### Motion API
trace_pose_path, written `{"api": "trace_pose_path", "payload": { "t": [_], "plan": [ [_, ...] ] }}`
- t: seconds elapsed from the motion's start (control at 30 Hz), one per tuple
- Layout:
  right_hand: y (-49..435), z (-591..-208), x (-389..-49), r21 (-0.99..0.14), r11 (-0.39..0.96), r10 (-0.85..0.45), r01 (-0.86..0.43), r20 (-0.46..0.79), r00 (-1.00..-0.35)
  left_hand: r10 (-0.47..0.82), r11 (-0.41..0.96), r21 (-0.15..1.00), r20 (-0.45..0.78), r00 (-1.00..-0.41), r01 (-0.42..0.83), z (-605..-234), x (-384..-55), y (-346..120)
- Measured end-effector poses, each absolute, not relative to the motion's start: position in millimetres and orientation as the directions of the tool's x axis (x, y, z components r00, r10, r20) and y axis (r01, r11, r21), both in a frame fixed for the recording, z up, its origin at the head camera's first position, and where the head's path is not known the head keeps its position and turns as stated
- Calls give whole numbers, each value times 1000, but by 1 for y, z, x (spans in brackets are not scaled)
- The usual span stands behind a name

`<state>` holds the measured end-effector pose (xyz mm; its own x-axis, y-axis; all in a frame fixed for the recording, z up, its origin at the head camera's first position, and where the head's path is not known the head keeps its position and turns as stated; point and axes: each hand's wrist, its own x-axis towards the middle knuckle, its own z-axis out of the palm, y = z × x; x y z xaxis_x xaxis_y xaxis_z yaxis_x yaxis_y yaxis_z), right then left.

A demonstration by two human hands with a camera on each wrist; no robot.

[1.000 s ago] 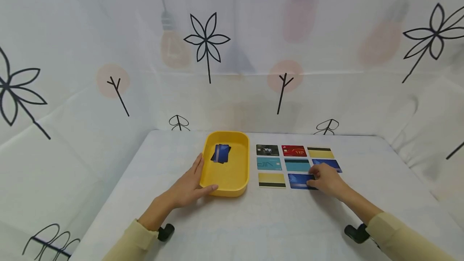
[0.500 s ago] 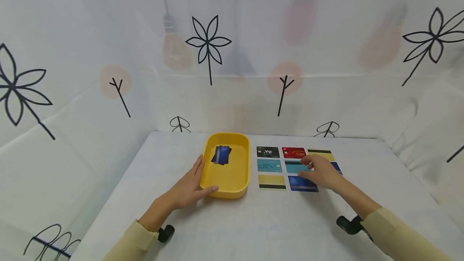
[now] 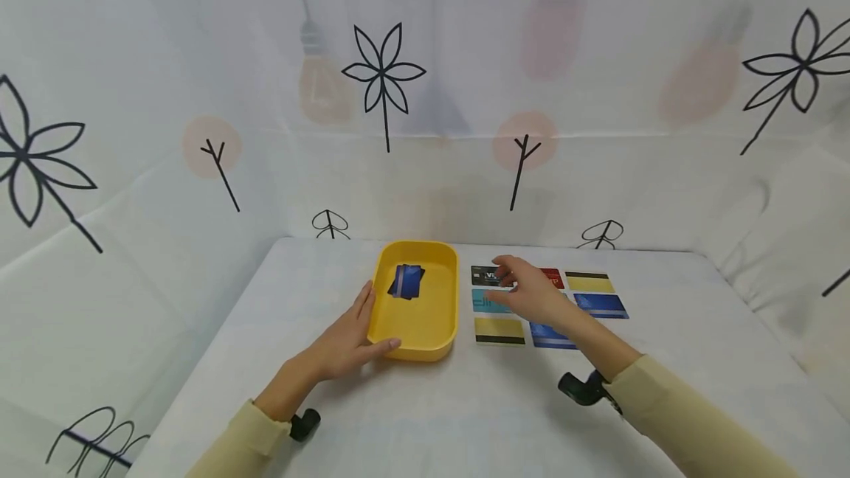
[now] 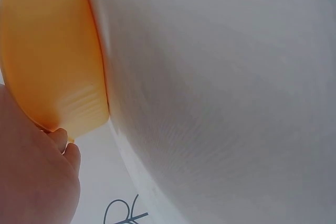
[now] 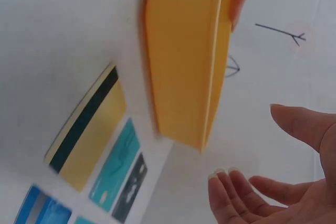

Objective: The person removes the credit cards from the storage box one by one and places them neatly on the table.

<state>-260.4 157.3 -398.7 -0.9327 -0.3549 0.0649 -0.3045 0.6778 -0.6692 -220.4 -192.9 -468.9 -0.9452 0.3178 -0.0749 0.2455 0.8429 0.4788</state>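
A yellow tray stands on the table with a few dark blue cards lying inside it. My left hand rests against its left side and near corner, with straight fingers along the wall and the thumb over the rim. To the right of the tray, my right hand hovers above rows of plastic cards, thumb and fingers apart with nothing between them. It partly hides the black VIP card, a teal card and the red card. In the right wrist view, the right hand is empty.
Around the right hand lie a yellow striped card, a blue card, another blue card and a yellow card. A printed white cloth hangs behind the white table.
My right hand has left the blue cards at the right and moved left over the cards toward the tray. My left hand has stayed on the tray.
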Motion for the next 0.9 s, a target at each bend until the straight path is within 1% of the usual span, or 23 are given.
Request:
{"api": "trace_pose_path", "payload": {
  "t": [0.27, 0.53, 0.9],
  "plan": [
    [122, -401, -260, -729, 611, -400, -308, 51, -915, 320, 843, 480, -82, -944, 244, -469, -220, -193],
    [97, -407, -265, -737, 621, -379, -267, 17, -925, 332, 842, 471, -70, -941, 262, -470, -222, -194],
    [64, -412, -270, -790, 558, -431, -253, -15, -902, 338, 838, 474, -59, -939, 271, -469, -222, -194]
  ]
}}
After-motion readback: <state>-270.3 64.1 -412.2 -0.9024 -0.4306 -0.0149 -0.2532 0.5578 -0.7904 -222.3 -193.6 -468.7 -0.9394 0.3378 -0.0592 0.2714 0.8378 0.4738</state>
